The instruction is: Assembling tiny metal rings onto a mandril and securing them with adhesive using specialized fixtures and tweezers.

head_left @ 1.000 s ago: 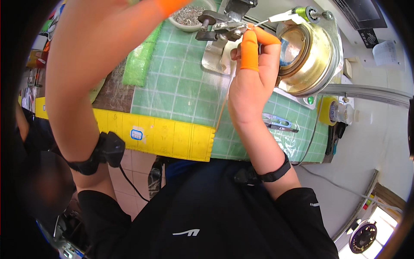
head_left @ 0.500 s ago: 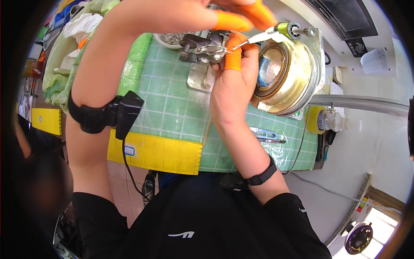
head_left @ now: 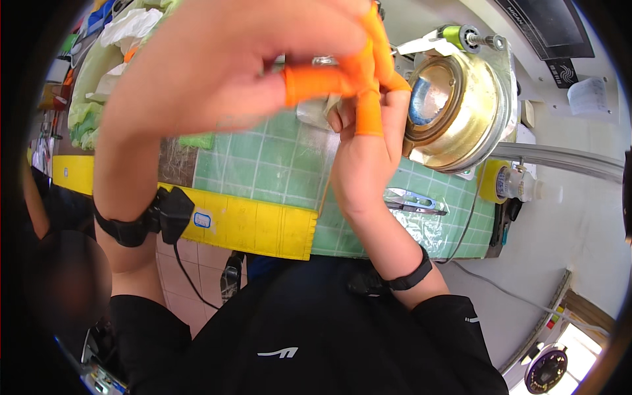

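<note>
My left hand (head_left: 263, 72) reaches in from the left, blurred by motion, with orange finger covers on its thumb and fingers. Its fingertips are drawn together over the fingers of my right hand (head_left: 368, 148), which also wears orange covers and has its fingers closed. Anything between the fingers of either hand is hidden. Right beside my right hand stands a round brass-coloured machine part (head_left: 454, 108) with a blue and silver centre. A white tapered piece (head_left: 428, 46) with a green cylinder (head_left: 454, 36) sits above it.
A green gridded mat (head_left: 263, 164) covers the bench, with a yellow strip (head_left: 257, 227) along its near edge. Blue tweezers (head_left: 415, 201) lie right of my forearm. A capped bottle (head_left: 523, 182) stands at the right, and pale green bags (head_left: 89, 112) at the left.
My left hand has come down and right from the top, meeting my right hand. It now covers most of the dark metal clamp seen before. The view has shifted slightly.
</note>
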The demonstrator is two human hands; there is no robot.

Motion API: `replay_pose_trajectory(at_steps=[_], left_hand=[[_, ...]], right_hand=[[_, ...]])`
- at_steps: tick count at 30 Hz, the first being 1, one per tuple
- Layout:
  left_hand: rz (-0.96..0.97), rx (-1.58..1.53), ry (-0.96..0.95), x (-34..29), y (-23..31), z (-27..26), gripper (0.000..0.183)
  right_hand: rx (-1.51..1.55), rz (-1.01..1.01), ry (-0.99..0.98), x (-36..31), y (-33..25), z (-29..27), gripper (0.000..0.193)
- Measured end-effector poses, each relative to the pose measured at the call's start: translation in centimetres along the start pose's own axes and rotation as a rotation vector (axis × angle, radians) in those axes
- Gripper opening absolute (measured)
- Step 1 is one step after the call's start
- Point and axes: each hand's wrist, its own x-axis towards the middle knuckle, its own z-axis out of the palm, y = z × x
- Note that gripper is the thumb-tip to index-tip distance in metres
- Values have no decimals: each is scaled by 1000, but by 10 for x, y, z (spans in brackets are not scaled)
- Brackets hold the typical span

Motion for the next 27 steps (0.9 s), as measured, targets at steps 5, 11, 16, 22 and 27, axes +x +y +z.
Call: replay_pose_trajectory(at_steps=[5,11,16,22,27], left_hand=[[-306,-682,122,-44,20,51,8],[-279,-840,-46,-51,33,26,16],[-331,-349,41,-13,22,-33,15],[-59,-366,18,22,-67,31,25],[-46,187,249,-1,15,10,16]], right_hand=[[22,-7,28,-7,-11,4,19],[-139,-51,-17,1,-1,0,9],[-83,40,90,33,7,12,13],[-38,142,142,36,3,19,16],[59,204,23,-11,-10,-14,19]])
